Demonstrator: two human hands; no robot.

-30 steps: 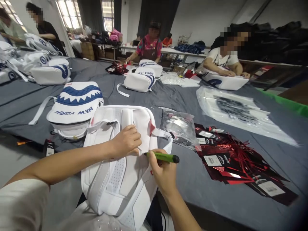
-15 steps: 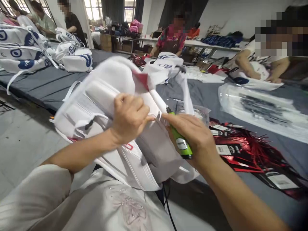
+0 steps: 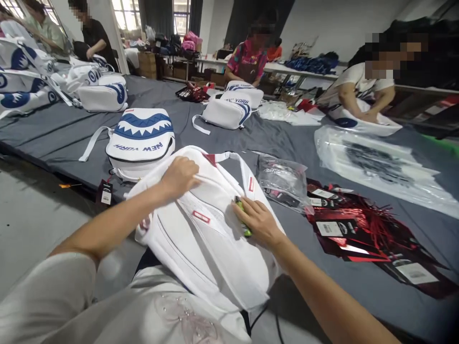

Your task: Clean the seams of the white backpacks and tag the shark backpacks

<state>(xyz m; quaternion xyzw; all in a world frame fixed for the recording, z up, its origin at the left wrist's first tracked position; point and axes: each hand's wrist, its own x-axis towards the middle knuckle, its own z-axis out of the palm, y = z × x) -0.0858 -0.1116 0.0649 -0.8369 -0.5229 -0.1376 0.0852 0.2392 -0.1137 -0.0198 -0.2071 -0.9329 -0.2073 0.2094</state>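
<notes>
Fingers of the left hand point(image 3: 178, 176) curl tight on the top edge of the white backpack point(image 3: 204, 234), which lies at the near edge of the grey tabletop point(image 3: 222, 138). The right hand point(image 3: 258, 221) presses on it, fingers closed around a green pen point(image 3: 243, 216).

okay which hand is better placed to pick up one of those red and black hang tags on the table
Probably the right hand: the hang tags lie on its side, though it holds a green tool. The left hand grips the white backpack, farther away.
</notes>
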